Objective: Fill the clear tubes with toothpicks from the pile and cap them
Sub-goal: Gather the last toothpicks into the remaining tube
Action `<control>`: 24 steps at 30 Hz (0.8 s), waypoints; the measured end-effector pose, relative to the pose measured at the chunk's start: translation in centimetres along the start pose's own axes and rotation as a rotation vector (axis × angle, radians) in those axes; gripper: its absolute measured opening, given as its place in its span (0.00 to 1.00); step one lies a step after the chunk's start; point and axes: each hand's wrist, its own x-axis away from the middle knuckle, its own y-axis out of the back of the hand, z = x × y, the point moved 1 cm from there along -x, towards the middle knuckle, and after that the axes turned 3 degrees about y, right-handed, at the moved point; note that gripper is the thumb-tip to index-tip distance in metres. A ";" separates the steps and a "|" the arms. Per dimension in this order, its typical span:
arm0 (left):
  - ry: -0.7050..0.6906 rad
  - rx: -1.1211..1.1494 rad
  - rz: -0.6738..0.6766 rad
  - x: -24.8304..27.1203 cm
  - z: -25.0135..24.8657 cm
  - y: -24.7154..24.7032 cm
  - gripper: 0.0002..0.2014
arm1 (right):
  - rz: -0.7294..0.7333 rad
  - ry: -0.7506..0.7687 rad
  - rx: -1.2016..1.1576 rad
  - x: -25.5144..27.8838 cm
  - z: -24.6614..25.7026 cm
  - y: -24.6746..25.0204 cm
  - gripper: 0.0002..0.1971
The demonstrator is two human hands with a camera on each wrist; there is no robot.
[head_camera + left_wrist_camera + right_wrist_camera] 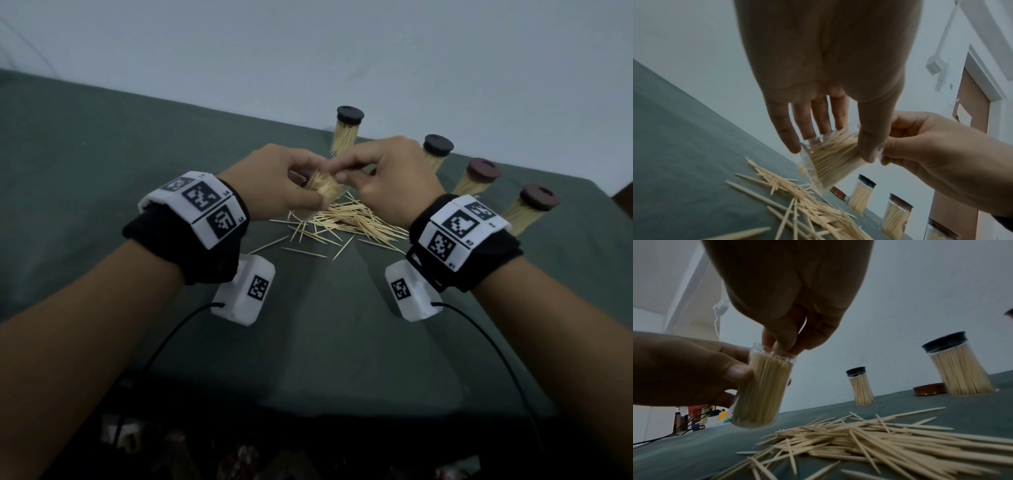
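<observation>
I see a table (102, 154) under a dull green cloth, its far edge against a plain pale wall (376, 51). From the left wrist view a brown door (972, 104) in a white frame stands beside a white wall box (936, 65) with conduit. The light is dim and bluish.

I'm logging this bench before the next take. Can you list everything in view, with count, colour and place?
Open tube: 1, clear, nearly full, held above the pile.
Capped tubes: 4, clear with dark caps, standing along the far edge.
Loose cap: 1, brown, beside a capped tube.
Toothpick pile: 1, pale wood, centre of cloth.
Cloth: 1, green, covers the table.
Left hand: grips the open tube.
Right hand: fingertips at the tube's mouth.
</observation>
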 end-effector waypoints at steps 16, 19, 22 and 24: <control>-0.052 0.031 -0.086 -0.4 0.7 0.7 0.26 | 0.100 0.073 0.207 0.8 -0.5 -0.2 0.24; -0.065 0.031 -0.104 -0.4 0.7 0.9 0.26 | 0.060 0.083 0.143 0.8 -0.1 0.2 0.22; -0.088 0.013 -0.096 -0.3 0.7 0.8 0.26 | 0.129 0.065 0.212 0.7 0.0 0.2 0.23; -0.099 0.037 -0.092 -0.3 0.6 0.6 0.25 | 0.093 0.064 0.238 0.6 -0.2 0.3 0.25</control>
